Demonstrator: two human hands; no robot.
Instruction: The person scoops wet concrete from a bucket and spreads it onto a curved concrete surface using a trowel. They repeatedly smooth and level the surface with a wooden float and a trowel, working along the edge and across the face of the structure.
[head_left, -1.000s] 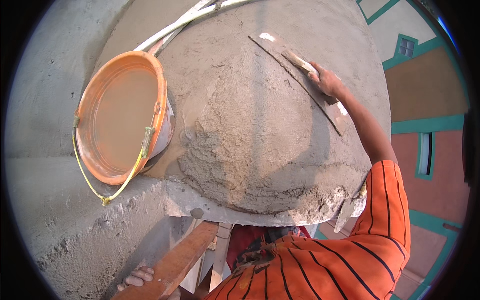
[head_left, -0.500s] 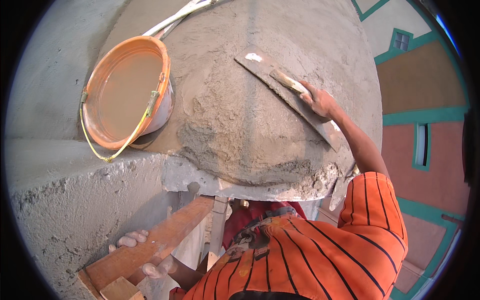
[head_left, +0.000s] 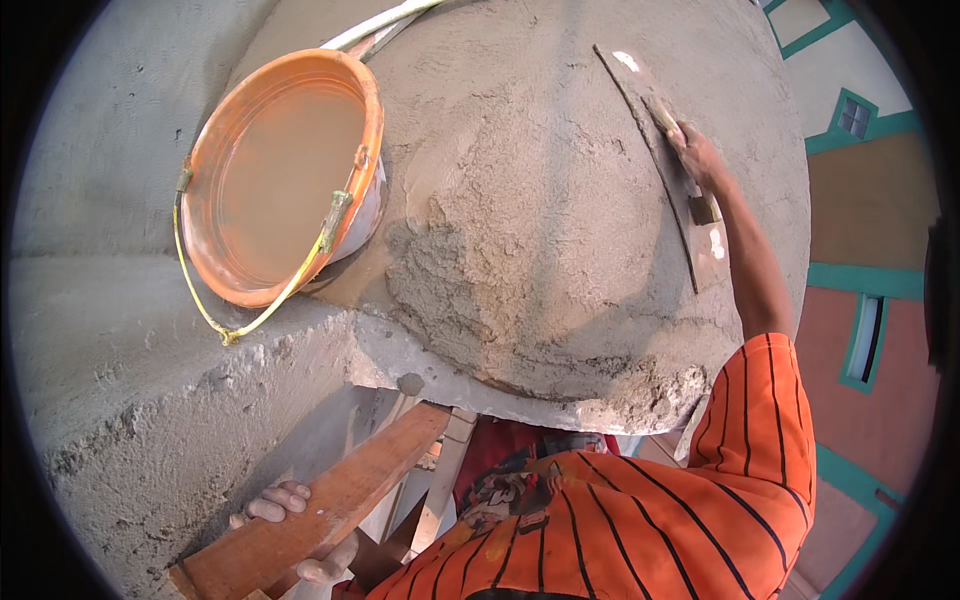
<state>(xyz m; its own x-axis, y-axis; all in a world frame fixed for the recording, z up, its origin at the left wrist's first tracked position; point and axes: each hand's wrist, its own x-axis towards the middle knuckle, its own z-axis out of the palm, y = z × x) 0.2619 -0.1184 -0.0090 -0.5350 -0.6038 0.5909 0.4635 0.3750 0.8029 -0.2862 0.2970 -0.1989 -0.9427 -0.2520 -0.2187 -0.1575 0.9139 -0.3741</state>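
Note:
My right hand (head_left: 700, 155) is closed round the handle of a long rectangular plastering trowel (head_left: 672, 190). The trowel's blade lies against wet grey mortar (head_left: 490, 250) toward the right side of the slab, one long edge tipped up with mortar along it. Thicker, rougher mortar is heaped nearer to me, to the left of the blade. At the lower left, my left hand (head_left: 290, 525) grips a reddish wooden plank (head_left: 330, 490), fingers over its far edge and thumb on the near side.
An orange bucket (head_left: 205, 235) of murky brown water, with a yellow handle, stands at the left on the slab. Behind it lies a pale pole (head_left: 385, 22). A rough concrete ledge (head_left: 130, 420) runs along the left. Past the slab's right edge, a building with green trim (head_left: 865, 280) shows.
My right hand has swept the trowel to the right across the mortar and turned its blade more upright in the picture. The left hand keeps its hold on the plank. The view has shifted slightly.

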